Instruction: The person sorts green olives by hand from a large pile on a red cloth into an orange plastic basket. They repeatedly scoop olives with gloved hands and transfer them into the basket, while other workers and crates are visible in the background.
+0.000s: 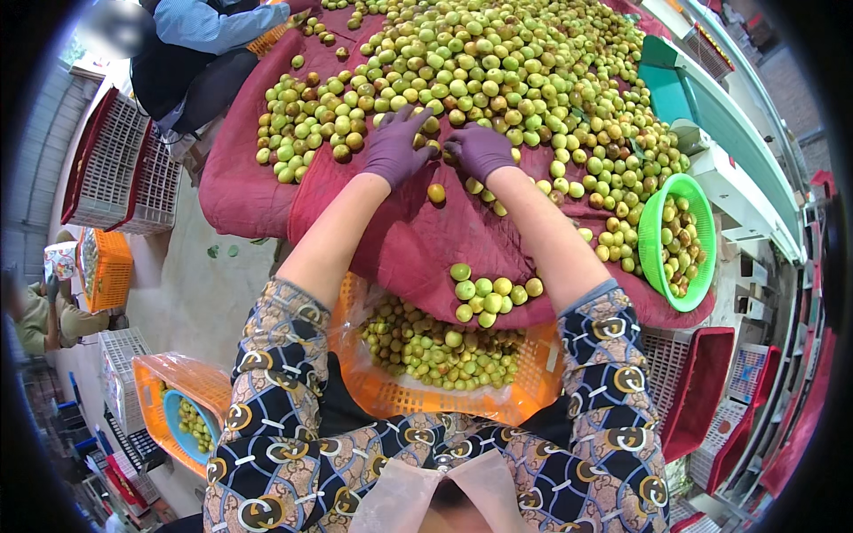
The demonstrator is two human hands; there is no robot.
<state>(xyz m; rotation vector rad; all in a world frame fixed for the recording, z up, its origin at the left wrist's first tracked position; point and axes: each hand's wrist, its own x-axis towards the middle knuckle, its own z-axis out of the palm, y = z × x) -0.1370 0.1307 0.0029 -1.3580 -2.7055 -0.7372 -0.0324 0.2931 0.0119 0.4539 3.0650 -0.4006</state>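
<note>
My left hand [398,148], in a purple glove, reaches into the near edge of a heap of green and brown jujubes [493,73]. Its fingers are spread, with a few fruits beside the thumb and fingertips. Close to its right, my right hand [481,152] in the same kind of glove has its fingers curled against a dark jujube [449,157], partly hidden by them. A single yellow-brown jujube [436,193] lies nearer me on the dark red cloth [400,226]. More jujubes [490,293] sit in a small group at the cloth's front edge.
Below the cloth edge, an orange plastic crate [426,400] with a clear liner holds jujubes. A green basket [710,246] of browner fruit stands right. At left are stacked crates [106,166] and an orange crate [153,400] with a blue basin [176,406]. A co-worker's sleeve [213,30] shows upper left.
</note>
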